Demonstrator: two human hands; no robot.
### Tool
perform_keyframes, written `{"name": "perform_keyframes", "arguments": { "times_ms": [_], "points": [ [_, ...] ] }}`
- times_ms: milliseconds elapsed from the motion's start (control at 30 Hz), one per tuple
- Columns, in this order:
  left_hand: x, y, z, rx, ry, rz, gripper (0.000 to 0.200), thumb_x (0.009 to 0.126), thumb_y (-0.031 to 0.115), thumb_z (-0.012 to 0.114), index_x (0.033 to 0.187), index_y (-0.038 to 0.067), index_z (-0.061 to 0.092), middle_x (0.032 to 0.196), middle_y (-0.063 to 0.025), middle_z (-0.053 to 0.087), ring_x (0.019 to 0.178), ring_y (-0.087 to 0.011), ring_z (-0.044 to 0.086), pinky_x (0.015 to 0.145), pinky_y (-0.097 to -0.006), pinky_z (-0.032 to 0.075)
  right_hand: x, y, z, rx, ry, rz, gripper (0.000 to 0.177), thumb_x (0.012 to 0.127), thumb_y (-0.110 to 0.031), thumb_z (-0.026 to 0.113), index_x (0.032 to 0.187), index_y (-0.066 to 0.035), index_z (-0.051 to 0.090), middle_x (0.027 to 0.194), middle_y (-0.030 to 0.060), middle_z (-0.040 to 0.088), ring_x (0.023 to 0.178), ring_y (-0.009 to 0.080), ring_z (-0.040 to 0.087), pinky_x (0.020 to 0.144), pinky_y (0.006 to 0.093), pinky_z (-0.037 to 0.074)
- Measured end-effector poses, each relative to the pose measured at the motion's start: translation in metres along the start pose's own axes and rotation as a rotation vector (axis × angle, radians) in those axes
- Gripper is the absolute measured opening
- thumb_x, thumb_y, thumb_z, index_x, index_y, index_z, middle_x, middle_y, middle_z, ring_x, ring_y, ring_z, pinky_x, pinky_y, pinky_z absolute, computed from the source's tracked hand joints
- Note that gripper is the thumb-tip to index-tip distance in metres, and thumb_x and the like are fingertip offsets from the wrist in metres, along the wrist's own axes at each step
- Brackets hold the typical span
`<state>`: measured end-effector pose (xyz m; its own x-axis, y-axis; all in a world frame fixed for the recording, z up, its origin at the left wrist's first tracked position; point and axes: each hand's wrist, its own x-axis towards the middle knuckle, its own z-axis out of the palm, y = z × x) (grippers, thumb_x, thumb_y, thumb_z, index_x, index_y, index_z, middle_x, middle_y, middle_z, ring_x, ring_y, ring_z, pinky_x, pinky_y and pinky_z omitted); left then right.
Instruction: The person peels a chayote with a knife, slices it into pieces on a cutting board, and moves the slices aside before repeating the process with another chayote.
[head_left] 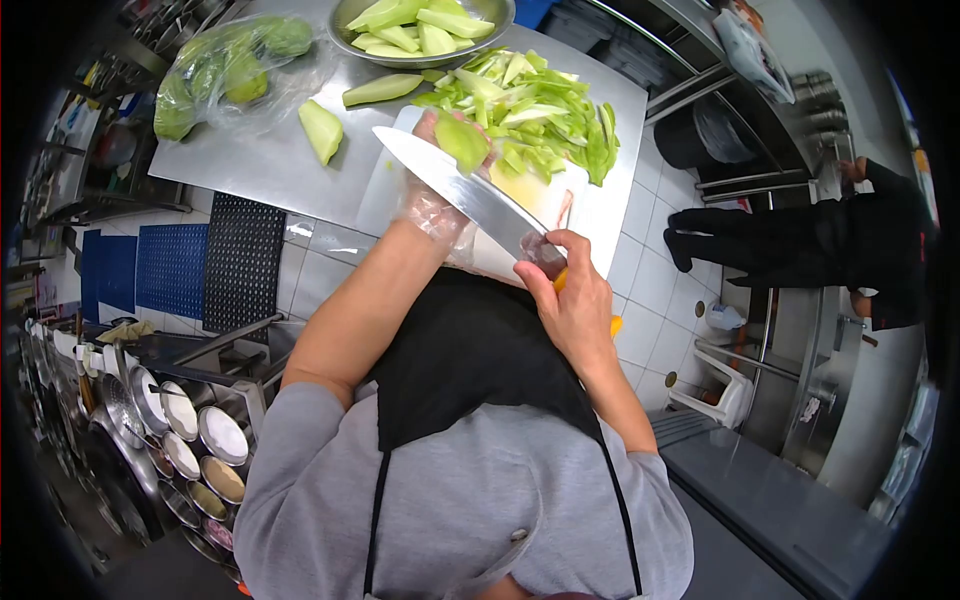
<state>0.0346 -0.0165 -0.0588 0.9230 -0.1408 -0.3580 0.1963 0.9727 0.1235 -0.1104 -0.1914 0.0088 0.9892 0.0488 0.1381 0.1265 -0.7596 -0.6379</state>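
Note:
My right hand, bare, is closed around the yellow handle of a large kitchen knife. Its broad blade slants up and left, passing in front of my left hand. My left hand wears a clear plastic glove and grips a pale green piece of gourd-like vegetable; the blade hides part of its fingers. Beneath both hands lies a white cutting board. A heap of green peelings and slices covers its far right side and spills onto the metal table.
A metal bowl of cut green wedges stands at the table's far edge. Two loose wedges lie left of the board. A plastic bag holds whole green vegetables. To the right, a person in black stands at another counter.

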Motion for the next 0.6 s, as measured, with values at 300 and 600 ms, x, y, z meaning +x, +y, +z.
{"name": "perform_keyframes", "arguments": {
  "times_ms": [300,600],
  "points": [
    [-0.003,0.003,-0.001,0.178,-0.039,-0.043,0.049,0.100,0.048,0.063,0.123,0.006,0.057,0.102,-0.0104,0.064,0.090,-0.0237,0.067,0.080,-0.0389,0.058,0.003,0.002,-0.007,0.021,-0.068,0.025,0.047,0.092,-0.038,0.079,0.119,-0.007,0.056,0.089,0.0178,0.074,0.064,0.0317,0.072,0.060,0.0408,0.056],
    [-0.014,-0.002,0.006,0.360,-0.048,-0.068,0.052,0.102,0.049,0.060,0.130,0.005,0.057,0.098,-0.0103,0.066,0.087,-0.0240,0.067,0.080,-0.0377,0.058,0.009,0.001,-0.011,0.100,-0.128,0.036,0.048,0.094,-0.040,0.077,0.120,-0.006,0.055,0.083,0.0184,0.073,0.065,0.0335,0.072,0.061,0.0416,0.055]
  ]
}}
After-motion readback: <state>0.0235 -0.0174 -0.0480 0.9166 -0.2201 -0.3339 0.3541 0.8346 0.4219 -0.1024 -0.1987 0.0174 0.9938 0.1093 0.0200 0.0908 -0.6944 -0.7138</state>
